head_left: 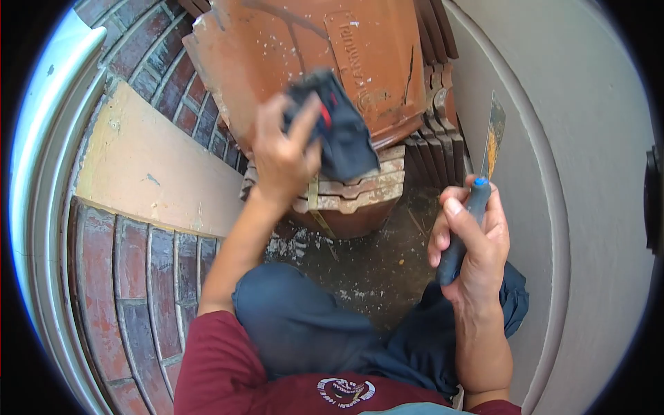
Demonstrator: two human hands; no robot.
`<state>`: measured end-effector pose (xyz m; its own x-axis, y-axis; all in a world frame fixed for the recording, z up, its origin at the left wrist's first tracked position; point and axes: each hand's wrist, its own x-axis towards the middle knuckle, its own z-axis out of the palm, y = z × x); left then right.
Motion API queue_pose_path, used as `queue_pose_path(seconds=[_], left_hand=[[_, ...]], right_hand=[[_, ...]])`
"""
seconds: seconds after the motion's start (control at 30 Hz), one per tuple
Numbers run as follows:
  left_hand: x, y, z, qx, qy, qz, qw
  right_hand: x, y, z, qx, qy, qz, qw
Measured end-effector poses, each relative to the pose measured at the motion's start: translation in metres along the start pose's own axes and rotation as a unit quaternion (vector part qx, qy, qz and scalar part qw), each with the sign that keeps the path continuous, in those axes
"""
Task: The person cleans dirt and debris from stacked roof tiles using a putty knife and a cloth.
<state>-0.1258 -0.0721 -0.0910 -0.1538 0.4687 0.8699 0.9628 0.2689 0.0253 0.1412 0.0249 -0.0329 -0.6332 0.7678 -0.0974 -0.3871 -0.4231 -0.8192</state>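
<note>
My left hand [282, 153] is raised over the stacked orange roof tiles [277, 55], its fingers closed on a dark cloth-like item [342, 138] with a red mark; motion blurs both. At the right, my right hand [477, 238] is wrapped round the dark grey handle of a scraper [465, 235]. The scraper's flat metal blade [494, 135] points up and carries rust-coloured stains. A top tile with raised lettering lies face up on the stack, partly hidden behind the dark item.
More tiles [439, 149] stand on edge right of the stack. Pale debris [297, 249] is scattered on the dark floor [373, 277]. A brick wall [135, 277] with a beige panel [155, 162] is at the left, and a grey wall [595, 207] at the right.
</note>
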Motion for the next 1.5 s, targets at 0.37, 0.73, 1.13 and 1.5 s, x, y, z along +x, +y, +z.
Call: queue_pose_path(seconds=[0.37, 0.73, 1.13, 1.5], left_hand=[[0.115, -0.03, -0.002, 0.142, 0.13, 0.018, 0.981], [0.096, 0.001, 0.036, 0.001, -0.049, 0.254, 0.966], [0.17, -0.055, -0.022, 0.184, 0.153, -0.001, 0.971], [0.239, -0.006, 0.09, 0.091, 0.126, 0.124, 0.98]], right_hand=[[-0.009, -0.013, 0.003, 0.006, -0.032, 0.002, 0.999], [-0.004, -0.024, -0.008, 0.0, -0.032, -0.054, 0.998], [-0.014, -0.04, -0.015, -0.015, -0.071, -0.024, 0.997], [-0.015, -0.036, -0.008, -0.051, -0.07, -0.028, 0.996]])
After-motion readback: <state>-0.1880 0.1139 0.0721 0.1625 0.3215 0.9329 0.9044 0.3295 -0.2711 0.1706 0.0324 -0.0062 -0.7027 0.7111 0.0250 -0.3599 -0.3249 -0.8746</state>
